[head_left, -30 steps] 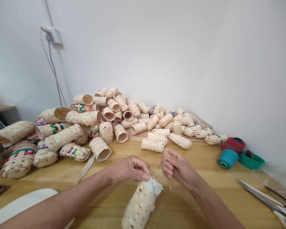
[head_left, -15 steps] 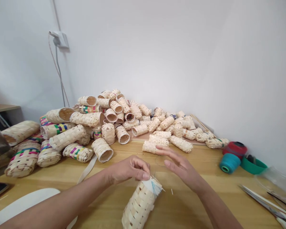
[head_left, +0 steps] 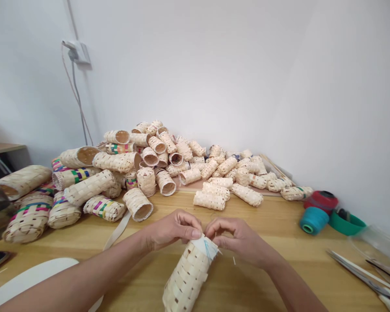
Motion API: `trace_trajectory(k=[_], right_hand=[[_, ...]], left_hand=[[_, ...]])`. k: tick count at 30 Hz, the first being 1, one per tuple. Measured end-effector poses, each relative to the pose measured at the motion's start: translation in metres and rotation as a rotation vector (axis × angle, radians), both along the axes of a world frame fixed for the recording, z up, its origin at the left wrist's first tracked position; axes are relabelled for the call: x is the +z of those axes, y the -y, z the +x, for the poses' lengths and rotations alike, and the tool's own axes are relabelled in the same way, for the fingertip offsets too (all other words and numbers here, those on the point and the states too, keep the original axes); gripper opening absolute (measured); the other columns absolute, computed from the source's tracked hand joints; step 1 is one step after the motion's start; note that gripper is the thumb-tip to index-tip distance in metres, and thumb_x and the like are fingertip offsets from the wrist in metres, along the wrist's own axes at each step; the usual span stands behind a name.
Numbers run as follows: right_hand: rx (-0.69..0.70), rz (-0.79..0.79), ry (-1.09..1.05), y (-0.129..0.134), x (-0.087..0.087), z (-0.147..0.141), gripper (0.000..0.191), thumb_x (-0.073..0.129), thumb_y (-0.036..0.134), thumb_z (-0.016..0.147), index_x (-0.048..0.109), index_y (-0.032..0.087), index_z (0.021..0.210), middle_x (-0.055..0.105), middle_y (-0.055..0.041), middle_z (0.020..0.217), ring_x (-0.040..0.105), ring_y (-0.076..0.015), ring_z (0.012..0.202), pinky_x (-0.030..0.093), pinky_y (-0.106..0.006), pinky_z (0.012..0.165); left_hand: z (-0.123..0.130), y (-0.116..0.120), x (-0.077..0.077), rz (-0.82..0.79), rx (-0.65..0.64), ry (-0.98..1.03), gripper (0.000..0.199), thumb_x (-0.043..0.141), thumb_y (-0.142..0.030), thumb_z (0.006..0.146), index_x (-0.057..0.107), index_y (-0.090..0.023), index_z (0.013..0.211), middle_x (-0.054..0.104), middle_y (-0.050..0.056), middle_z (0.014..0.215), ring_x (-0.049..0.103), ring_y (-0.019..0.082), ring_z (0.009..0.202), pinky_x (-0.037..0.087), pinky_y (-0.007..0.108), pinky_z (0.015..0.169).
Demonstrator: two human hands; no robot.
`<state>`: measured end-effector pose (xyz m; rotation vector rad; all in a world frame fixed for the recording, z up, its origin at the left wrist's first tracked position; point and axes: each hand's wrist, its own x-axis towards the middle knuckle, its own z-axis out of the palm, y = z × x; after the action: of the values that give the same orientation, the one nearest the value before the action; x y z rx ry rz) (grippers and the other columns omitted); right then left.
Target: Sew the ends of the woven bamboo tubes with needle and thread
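Observation:
A pale woven tube (head_left: 186, 277) lies tilted at the bottom centre, its upper end towards the back. At that end is a white patch (head_left: 204, 247) with blue thread lines. My left hand (head_left: 178, 227) pinches the patch's upper edge between thumb and fingers. My right hand (head_left: 229, 236) is at the right corner of the same end, its fingers curled together; what they hold, if anything, is too small to make out.
A heap of woven tubes (head_left: 117, 161) spans the back of the wooden table (head_left: 256, 277). On the right are a teal spool (head_left: 313, 220), a red spool (head_left: 321, 201), a green bowl (head_left: 347, 223) and scissors (head_left: 360, 277). A white flat piece (head_left: 29, 281) is at lower left.
My right hand has come down and left from above the table to the tube's end, and its spread fingers have curled in. My left hand keeps its pinch.

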<state>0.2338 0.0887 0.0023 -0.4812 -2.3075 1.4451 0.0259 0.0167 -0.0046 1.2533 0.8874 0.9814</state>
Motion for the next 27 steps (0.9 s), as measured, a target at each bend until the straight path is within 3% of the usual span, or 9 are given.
trace_trajectory(k=[4, 12, 21, 24, 27], right_hand=[[-0.003, -0.058, -0.004, 0.002, -0.005, -0.004, 0.027, 0.066, 0.045, 0.082, 0.072, 0.020, 0.079, 0.067, -0.0009, 0.075, 0.057, -0.0157, 0.070, 0.044, -0.027, 0.067], [-0.102, 0.128, -0.062, 0.001, 0.001, -0.002, 0.029, 0.060, 0.042, 0.087, 0.067, 0.018, 0.073, 0.060, 0.0010, 0.064, 0.051, -0.0128, 0.062, 0.039, -0.024, 0.059], [-0.176, 0.100, -0.040, -0.009, 0.003, 0.010, 0.042, 0.048, 0.057, 0.091, 0.068, 0.020, 0.093, 0.050, 0.0029, 0.059, 0.048, -0.0131, 0.058, 0.037, -0.025, 0.058], [-0.165, 0.105, -0.016, -0.008, 0.005, 0.011, 0.040, 0.050, 0.056, 0.091, 0.070, 0.022, 0.098, 0.060, -0.0001, 0.071, 0.055, -0.0156, 0.069, 0.042, -0.027, 0.066], [0.001, 0.100, -0.039, -0.006, 0.005, 0.009, 0.038, 0.060, 0.056, 0.085, 0.070, 0.028, 0.108, 0.067, -0.0028, 0.106, 0.058, -0.0212, 0.099, 0.043, -0.033, 0.088]], left_hand=[[0.001, 0.000, 0.000, -0.005, 0.012, 0.007, 0.033, 0.082, -0.041, 0.060, 0.068, -0.011, 0.061, 0.052, -0.003, 0.054, 0.036, 0.008, 0.052, 0.022, 0.024, 0.051], [0.003, -0.001, -0.003, -0.024, -0.016, 0.033, 0.033, 0.083, -0.040, 0.060, 0.067, -0.012, 0.062, 0.049, -0.005, 0.052, 0.036, 0.007, 0.051, 0.022, 0.023, 0.052], [-0.001, 0.001, 0.000, -0.017, -0.037, 0.061, 0.033, 0.083, -0.041, 0.060, 0.067, -0.012, 0.061, 0.051, -0.003, 0.056, 0.036, 0.007, 0.050, 0.024, 0.023, 0.052], [-0.001, 0.001, 0.000, -0.020, -0.051, 0.063, 0.033, 0.083, -0.041, 0.060, 0.067, -0.012, 0.061, 0.050, -0.003, 0.055, 0.036, 0.008, 0.051, 0.025, 0.024, 0.052], [-0.002, 0.001, -0.002, -0.026, -0.047, 0.065, 0.034, 0.083, -0.041, 0.060, 0.066, -0.012, 0.059, 0.049, -0.003, 0.055, 0.036, 0.008, 0.051, 0.025, 0.024, 0.053]])
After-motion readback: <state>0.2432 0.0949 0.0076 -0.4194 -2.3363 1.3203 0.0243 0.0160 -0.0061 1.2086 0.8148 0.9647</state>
